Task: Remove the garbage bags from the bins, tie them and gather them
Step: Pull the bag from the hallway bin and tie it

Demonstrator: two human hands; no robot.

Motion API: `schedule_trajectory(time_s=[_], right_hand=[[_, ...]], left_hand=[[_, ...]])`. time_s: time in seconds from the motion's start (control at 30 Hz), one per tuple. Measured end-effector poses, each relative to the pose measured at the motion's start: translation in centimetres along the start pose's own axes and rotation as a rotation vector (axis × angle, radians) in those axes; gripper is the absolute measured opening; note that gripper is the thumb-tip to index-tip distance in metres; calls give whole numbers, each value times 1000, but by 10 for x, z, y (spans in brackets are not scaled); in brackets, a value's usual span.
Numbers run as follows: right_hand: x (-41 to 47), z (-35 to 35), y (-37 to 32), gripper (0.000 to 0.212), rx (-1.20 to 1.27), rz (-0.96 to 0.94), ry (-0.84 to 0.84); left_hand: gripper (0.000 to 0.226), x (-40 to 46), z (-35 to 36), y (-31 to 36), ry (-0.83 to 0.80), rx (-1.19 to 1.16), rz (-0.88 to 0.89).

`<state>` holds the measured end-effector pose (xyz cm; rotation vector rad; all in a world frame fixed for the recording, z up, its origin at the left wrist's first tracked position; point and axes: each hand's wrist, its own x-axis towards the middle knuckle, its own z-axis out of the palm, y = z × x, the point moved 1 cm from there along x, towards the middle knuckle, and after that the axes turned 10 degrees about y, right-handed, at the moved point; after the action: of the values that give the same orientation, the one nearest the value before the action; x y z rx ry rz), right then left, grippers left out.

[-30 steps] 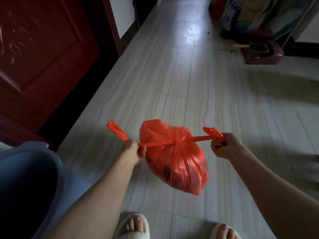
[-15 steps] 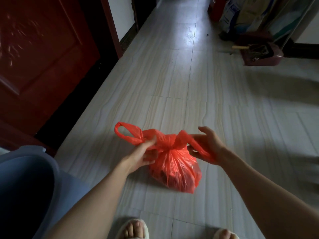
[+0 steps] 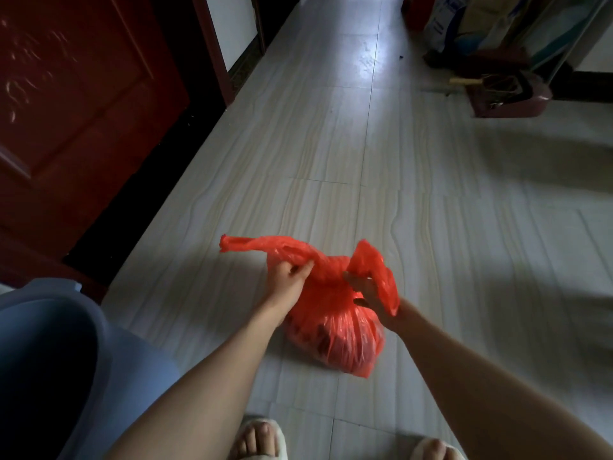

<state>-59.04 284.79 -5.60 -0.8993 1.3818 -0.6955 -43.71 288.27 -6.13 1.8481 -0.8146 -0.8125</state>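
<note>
A full red garbage bag point(image 3: 335, 333) sits on the pale tiled floor just in front of my feet, its neck twisted into a knot. My left hand point(image 3: 288, 277) pinches the left handle strip, which sticks out to the upper left. On the other side of the knot, my right hand point(image 3: 368, 292) has the right handle loop draped over it; its fingers are partly hidden by the plastic. A light blue bin point(image 3: 49, 353) stands at the lower left, its inside dark.
A dark red door point(image 3: 76, 121) and its frame line the left side. A dustpan point(image 3: 507, 94) and stacked boxes stand against the far right wall. Tiled floor point(image 3: 365, 144) runs ahead. My slippered feet point(image 3: 258, 439) are at the bottom edge.
The bag was pulled taut in the air by both handles, then came down onto the floor. Both hands moved in close to the knot, the handles now slack.
</note>
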Motion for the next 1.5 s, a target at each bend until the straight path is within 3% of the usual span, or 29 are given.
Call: schedule_trajectory(time_s=[0.1,0.2,0.33,0.37,0.47,0.53,0.6,0.67,0.73,0.8,0.9,0.97,1.03,1.1,1.23,1.37,1.5], right_hand=[[-1,0,-2,20,35,6,147],[2,-4,-6,12,79,72,132],[1,-1,-10,10,15,22,85],[1,-1,-11,3,15,-9,103],[2,-4,-14,16,33,-56,112],[2,-10,-14,16,58,-46,30],[3,-14,-15,14,71,-32,-58],[3,-15,-16,9,59,-10,-96],[5,-13,-19,17,106,3,-134],[9,-10,-21,30,160,22,-100],[12,-9,-20,60,-84,-133,-19],[10,-10,-16,68,-384,-326,-41],[11,-9,-5,63,-731,-472,-113],[12,-12,1,44,-990,-546,-91],[7,-16,-13,27,-994,-677,102],[0,-8,-32,24,-1048,-644,53],[-2,1,-49,25,-724,-477,-36]], left_hand=[[20,3,7,8,25,-122,-89],[24,6,6,15,82,-124,-64],[27,7,9,18,46,363,137],[33,4,10,18,-27,486,135],[76,-3,10,13,-311,624,28],[105,-6,8,10,-361,733,34],[120,-9,8,9,-339,904,98],[116,-13,13,10,-231,1064,200],[84,-14,19,11,-92,1155,328],[50,-14,21,10,-84,1176,444],[41,-12,14,9,-229,1112,526],[38,-10,6,9,-254,944,441],[36,-6,-1,11,-281,683,260],[42,-1,-4,12,-331,397,42],[38,6,-16,10,-410,205,-214],[27,8,-29,4,-493,196,-325],[40,4,-24,6,-463,118,-386]])
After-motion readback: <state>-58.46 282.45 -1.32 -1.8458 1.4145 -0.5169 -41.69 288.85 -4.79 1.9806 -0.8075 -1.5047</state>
